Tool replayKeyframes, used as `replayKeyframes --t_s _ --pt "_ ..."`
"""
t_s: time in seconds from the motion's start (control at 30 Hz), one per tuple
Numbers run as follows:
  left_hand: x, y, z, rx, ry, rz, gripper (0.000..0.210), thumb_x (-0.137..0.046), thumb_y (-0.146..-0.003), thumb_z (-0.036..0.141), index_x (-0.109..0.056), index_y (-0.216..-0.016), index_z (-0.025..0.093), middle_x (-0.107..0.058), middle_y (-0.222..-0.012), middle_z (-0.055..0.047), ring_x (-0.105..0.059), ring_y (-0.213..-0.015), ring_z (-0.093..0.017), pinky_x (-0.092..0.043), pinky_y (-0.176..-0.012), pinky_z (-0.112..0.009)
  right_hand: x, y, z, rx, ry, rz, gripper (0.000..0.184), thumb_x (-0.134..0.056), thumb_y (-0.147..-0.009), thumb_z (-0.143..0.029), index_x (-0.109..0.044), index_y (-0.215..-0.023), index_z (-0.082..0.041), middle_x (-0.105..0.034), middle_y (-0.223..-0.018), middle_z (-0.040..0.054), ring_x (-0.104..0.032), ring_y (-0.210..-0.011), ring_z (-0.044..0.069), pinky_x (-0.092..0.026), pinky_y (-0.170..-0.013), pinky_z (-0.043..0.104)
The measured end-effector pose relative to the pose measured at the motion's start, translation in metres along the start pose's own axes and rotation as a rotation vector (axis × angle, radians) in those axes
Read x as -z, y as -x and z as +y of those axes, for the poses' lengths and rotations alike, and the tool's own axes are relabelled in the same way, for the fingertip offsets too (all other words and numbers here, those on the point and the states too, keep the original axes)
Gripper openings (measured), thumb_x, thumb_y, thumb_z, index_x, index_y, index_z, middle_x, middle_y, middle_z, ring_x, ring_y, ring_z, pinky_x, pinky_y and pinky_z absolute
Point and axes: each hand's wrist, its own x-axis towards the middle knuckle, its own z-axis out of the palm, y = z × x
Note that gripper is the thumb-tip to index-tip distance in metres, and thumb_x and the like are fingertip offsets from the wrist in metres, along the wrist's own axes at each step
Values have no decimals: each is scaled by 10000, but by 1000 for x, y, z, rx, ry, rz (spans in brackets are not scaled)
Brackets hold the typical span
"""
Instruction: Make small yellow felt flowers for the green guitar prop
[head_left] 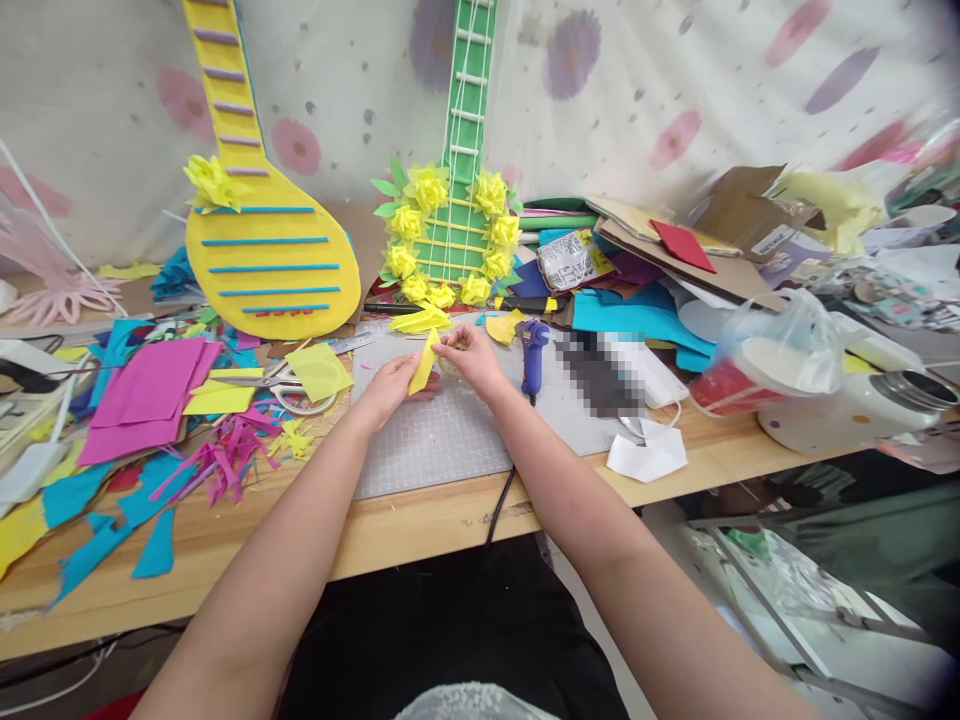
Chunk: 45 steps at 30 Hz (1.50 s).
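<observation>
My left hand (391,388) is closed on a folded piece of yellow paper (425,364), held upright above the grey cutting mat (420,455). At the paper's upper right edge, the fingertips of my right hand (471,358) pinch it. Just behind my hands lie more yellow paper pieces (421,320). A purple-blue glue gun (533,358) rests on the mat to the right, its black cord running over the table edge. Beyond stands a green guitar-shaped craft (457,235) ringed with yellow paper flowers (407,222).
On the left are a yellow instrument-shaped craft (274,255), magenta sheets (142,400), scissors (300,385) and blue scraps (154,548). At right stand a plastic cup in a bag (780,365) and a white open-mouthed bottle (832,410). Stacked cardboard (675,250) lies behind them.
</observation>
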Motion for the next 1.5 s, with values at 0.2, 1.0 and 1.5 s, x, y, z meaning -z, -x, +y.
replayKeyframes --t_s 0.2,1.0,1.5 --pt "-14 0 -4 -65 -80 156 153 -648 -760 294 -568 -775 165 -619 -583 8 -601 -497 -131 -487 -545 -261 1 0 0 9 29 31 314 -662 -625 -352 -381 -660 -215 -524 -720 -25 -587 -826 153 -460 -804 329" --pt "-5 -5 -3 -207 121 387 234 -752 -587 278 -669 -742 123 -695 -685 -56 -659 -668 -169 -491 -621 -261 12 5 -15 196 327 -223 204 -399 -852 -325 -500 -736 -191 -545 -799 16 -500 -802 142 -396 -813 317" --pt "-6 -6 -4 -183 183 421 331 -832 -433 301 -683 -674 130 -659 -661 -20 -585 -607 -113 -480 -572 -236 1 12 -14 377 699 -256 153 -461 -885 -288 -555 -821 -185 -514 -906 60 -428 -964 192 -354 -917 351"
